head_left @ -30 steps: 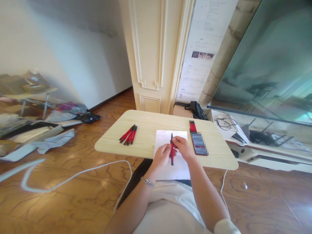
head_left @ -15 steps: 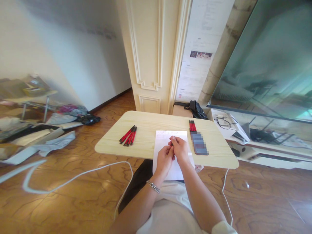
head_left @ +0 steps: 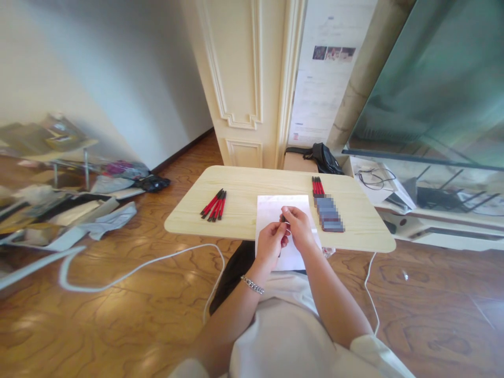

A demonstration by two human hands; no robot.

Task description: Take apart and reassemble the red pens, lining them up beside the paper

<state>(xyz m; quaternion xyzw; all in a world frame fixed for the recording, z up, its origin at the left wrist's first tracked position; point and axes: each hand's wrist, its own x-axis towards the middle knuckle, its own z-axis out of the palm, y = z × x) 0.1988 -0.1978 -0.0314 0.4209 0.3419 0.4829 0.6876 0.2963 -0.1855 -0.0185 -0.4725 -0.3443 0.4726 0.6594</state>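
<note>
Over a white sheet of paper, my two hands come together, fingers closed around a pen that is mostly hidden. A dark part of it shows at the fingertips of my right hand. My left hand pinches close beside, just below and to the left. Between the fingertips a thin pale piece is visible, too small to name. Several red and black pens lie fanned out on the left of the table. More red and black pens lie side by side at the right.
A phone-like item, its surface pixelated, lies below the right-hand pens on the light wooden table. White cables run over the floor. Behind stand a black bag and a low cabinet with a router.
The view has tilted, so everything sits a little higher and further right. My fingertips have shifted on the pen, and a dark part and a thin pale piece now show between them.
</note>
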